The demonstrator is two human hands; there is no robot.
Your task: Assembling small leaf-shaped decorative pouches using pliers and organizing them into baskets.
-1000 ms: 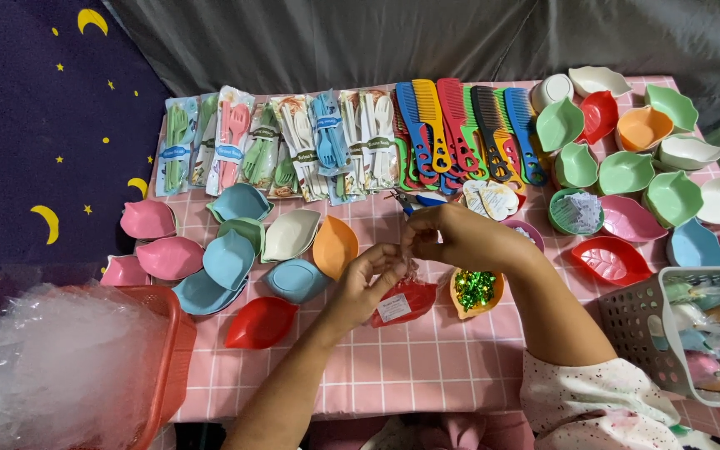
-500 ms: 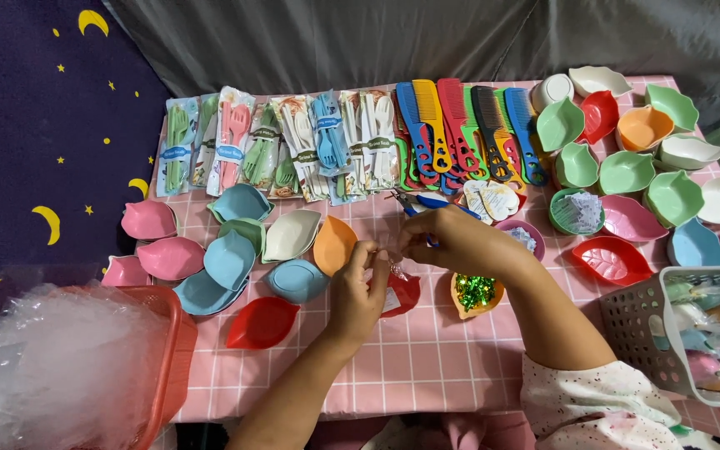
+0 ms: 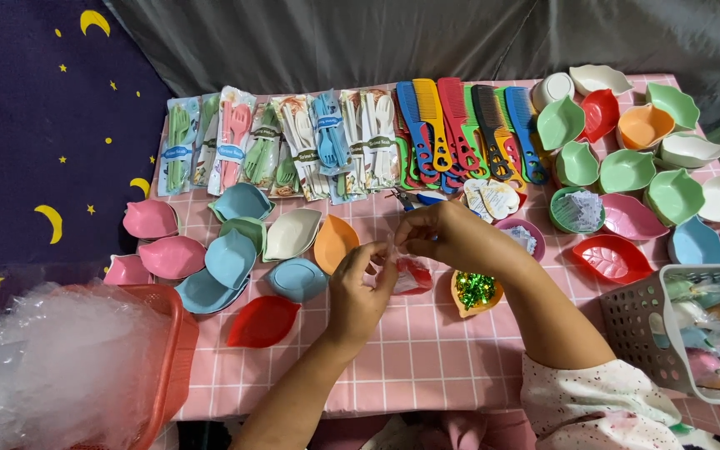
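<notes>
Both hands pinch crinkly clear-wrapped red leaf dish [image 3: 410,275].

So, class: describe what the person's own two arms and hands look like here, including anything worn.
Both are bare hands, with no gloves or rings visible. The left hand and its forearm are uncovered. The right hand has a bare forearm too, ending near the elbow in a white sleeve with small pink speckles.

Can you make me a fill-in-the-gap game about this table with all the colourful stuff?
1. Both hands, the left hand and the right hand, hold a wrapped dish coloured ____.
2. The small orange dish beside the hands is full of shiny ____ bits.
3. The combs lie at the far edge, on a ____ checked cloth.

Missing words: red; green; pink
</notes>
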